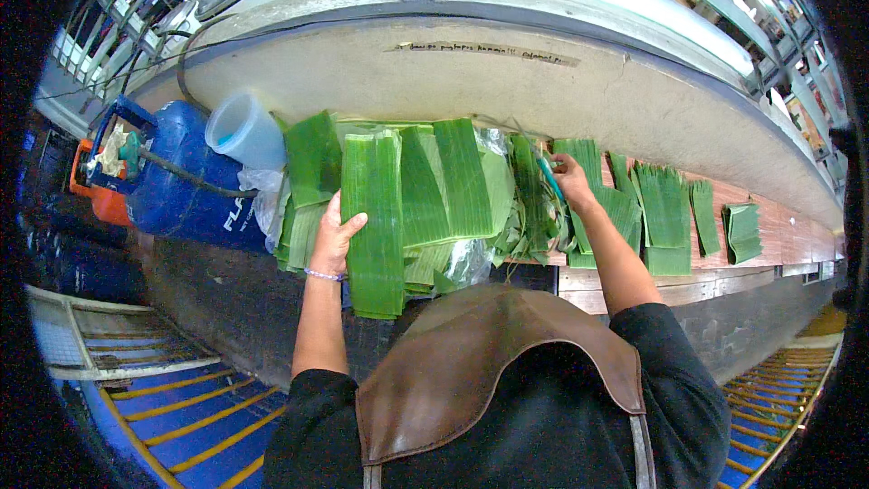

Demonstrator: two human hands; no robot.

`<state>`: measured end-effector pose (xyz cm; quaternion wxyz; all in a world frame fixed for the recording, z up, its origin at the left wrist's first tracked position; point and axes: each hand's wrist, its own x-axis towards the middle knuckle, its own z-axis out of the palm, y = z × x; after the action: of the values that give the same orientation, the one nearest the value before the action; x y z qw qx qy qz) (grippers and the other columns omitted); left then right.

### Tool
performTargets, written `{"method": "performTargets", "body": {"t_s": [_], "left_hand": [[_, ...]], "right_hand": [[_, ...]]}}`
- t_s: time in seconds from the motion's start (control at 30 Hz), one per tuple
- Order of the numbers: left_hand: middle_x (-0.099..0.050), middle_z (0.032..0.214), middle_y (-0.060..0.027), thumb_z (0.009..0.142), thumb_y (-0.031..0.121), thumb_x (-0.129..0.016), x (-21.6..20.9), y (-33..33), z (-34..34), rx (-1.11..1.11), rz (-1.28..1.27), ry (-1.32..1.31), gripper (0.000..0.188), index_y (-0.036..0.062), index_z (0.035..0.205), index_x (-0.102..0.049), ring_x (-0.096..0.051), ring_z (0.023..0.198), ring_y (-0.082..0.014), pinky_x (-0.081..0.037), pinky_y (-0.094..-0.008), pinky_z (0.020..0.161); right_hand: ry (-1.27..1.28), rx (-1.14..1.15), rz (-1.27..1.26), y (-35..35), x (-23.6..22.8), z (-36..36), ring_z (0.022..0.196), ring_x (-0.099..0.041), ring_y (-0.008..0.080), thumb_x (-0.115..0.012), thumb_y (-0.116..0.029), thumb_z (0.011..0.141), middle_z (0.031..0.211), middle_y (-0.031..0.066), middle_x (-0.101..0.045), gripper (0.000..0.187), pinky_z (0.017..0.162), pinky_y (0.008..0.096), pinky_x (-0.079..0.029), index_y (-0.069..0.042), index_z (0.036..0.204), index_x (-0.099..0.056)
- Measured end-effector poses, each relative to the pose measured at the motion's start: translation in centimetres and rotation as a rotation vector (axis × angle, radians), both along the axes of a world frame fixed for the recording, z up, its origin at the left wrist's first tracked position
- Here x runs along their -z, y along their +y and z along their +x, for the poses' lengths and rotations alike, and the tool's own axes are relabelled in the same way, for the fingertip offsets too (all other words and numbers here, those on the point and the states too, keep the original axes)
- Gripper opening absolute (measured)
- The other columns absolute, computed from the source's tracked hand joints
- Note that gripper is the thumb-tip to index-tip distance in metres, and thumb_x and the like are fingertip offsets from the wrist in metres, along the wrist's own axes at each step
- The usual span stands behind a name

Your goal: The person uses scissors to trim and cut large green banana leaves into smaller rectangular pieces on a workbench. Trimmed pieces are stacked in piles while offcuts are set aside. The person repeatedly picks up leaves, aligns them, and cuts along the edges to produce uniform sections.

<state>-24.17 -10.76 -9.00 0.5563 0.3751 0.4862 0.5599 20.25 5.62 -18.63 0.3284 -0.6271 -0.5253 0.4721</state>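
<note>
My left hand point(337, 237) grips the left edge of a long green banana leaf strip point(375, 217) that lies on top of a heap of banana leaves point(453, 190). My right hand point(570, 177) is closed around a thin teal-handled tool point(549, 174) at the right side of the heap; its tip is hidden among the leaves. Both forearms reach forward from my dark sleeves, above a brown apron.
Several cut leaf pieces point(665, 208) lie in a row on the wooden counter point(787, 235) to the right. A blue gas cylinder point(181, 186) and a pale plastic container point(243, 131) stand at the left. A concrete ledge point(507, 81) runs behind. Blue and yellow grating lies below.
</note>
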Motion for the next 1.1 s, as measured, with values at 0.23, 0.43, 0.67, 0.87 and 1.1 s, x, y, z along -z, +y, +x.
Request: {"method": "performTargets", "body": {"t_s": [0.23, 0.43, 0.67, 0.87, 1.1], "left_hand": [[-0.04, 0.144, -0.0091, 0.073, 0.006, -0.076, -0.7, 1.7, 1.1, 0.12, 0.147, 0.136, 0.085, 0.0052, 0.145, -0.03, -0.037, 0.131, -0.021, -0.028, -0.0342, 0.109], [-0.041, 0.143, -0.0062, 0.072, 0.01, -0.078, -0.9, 2.4, 2.3, 0.279, 0.19, 0.185, 0.08, 0.0067, 0.142, -0.039, -0.037, 0.131, -0.0198, -0.026, -0.0337, 0.11], [-0.052, 0.132, -0.0049, 0.076, 0.012, -0.076, -1.2, 1.4, 3.2, 0.38, 0.099, 0.1, 0.064, 0.0055, 0.134, -0.05, -0.046, 0.123, -0.0177, -0.032, -0.0324, 0.106], [-0.05, 0.135, -0.0073, 0.073, 0.029, -0.08, -2.1, 0.9, 3.5, 0.366, 0.14, 0.143, 0.073, 0.004, 0.134, -0.049, -0.041, 0.128, -0.021, -0.027, -0.0356, 0.11], [-0.054, 0.129, -0.0067, 0.075, 0.016, -0.076, -4.2, 0.1, 4.4, 0.367, 0.217, 0.229, 0.063, 0.0049, 0.132, -0.052, -0.047, 0.121, -0.0184, -0.031, -0.033, 0.107]], "right_hand": [[0.724, -0.264, 0.068, -2.5, -7.6, -1.3, 0.089, -0.059, 0.0201, -0.085, -0.023, 0.064, 0.1, 0.0054, -0.058, 0.097, 0.071, 0.0369, -0.054, -0.011, 0.143, -0.03], [0.744, -0.518, 0.067, -2.5, -11.4, -3.4, 0.094, -0.056, 0.0202, -0.087, -0.052, 0.053, 0.108, 0.0063, -0.052, 0.113, 0.085, 0.0368, -0.047, -0.007, 0.141, -0.033], [0.228, -0.358, 0.33, -1.7, -13.7, -3.1, 0.097, -0.049, 0.0165, -0.088, -0.052, 0.051, 0.109, 0.0035, -0.052, 0.105, 0.087, 0.0311, -0.042, -0.007, 0.133, -0.041], [0.373, -0.478, 0.317, -3.0, -19.6, -1.0, 0.095, -0.052, 0.0135, -0.08, -0.054, 0.065, 0.101, 0.0014, -0.054, 0.086, 0.082, 0.0287, -0.044, -0.007, 0.129, -0.046], [-0.05, -0.988, 0.06, -8.5, -18.0, -2.2, 0.091, -0.055, 0.0226, -0.069, -0.063, 0.074, 0.097, 0.0094, -0.057, 0.08, 0.08, 0.0377, -0.047, -0.005, 0.126, -0.048]]}}
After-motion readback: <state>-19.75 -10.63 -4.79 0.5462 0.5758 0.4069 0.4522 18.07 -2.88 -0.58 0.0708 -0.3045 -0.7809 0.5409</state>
